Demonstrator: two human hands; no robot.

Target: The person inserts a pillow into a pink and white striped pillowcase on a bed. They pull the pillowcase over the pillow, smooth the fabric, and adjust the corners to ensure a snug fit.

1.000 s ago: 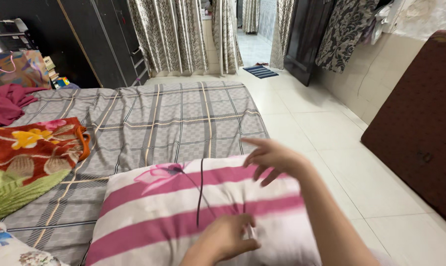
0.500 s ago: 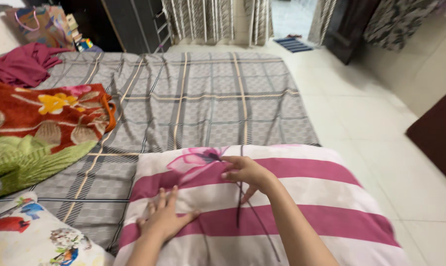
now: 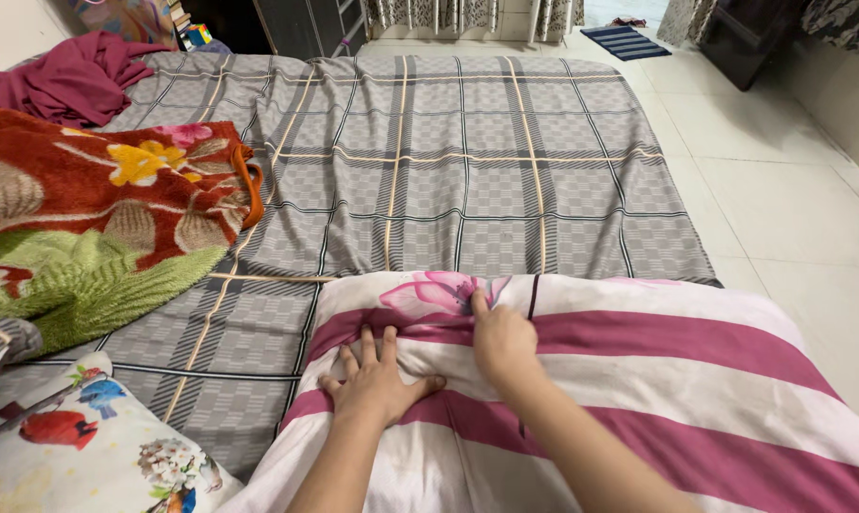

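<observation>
Fingers [image 3: 368, 351] of the left hand [image 3: 377, 385] lie spread and flat, palm down, pressing on the pillow [image 3: 638, 380]; they grip nothing. At 2 o'clock from it, just beside, the right hand [image 3: 500, 342] rests on the same pillow with its fingers curled under, knuckles up, digging into the fabric near the pink flower print [image 3: 429, 290]; whether they pinch a fold I cannot tell. Both forearms run down to 6 o'clock.

Pink and white stripes cross the pillow, which fills the lower right of the view and lies on the near end of the bed sheet [image 3: 467, 161]. A thin dark line [image 3: 532, 296] runs over its top edge just right of the right hand.

That sheet is grey with a plaid pattern and stretches away to 12 o'clock. At 9 o'clock lies a red floral blanket [image 3: 97, 190] with a green part below it. A maroon cloth [image 3: 68, 81] sits at 11 o'clock. A second pillow [image 3: 87, 446], printed with birds, lies at 7 o'clock. White floor tiles [image 3: 781, 190] run along the right.
</observation>
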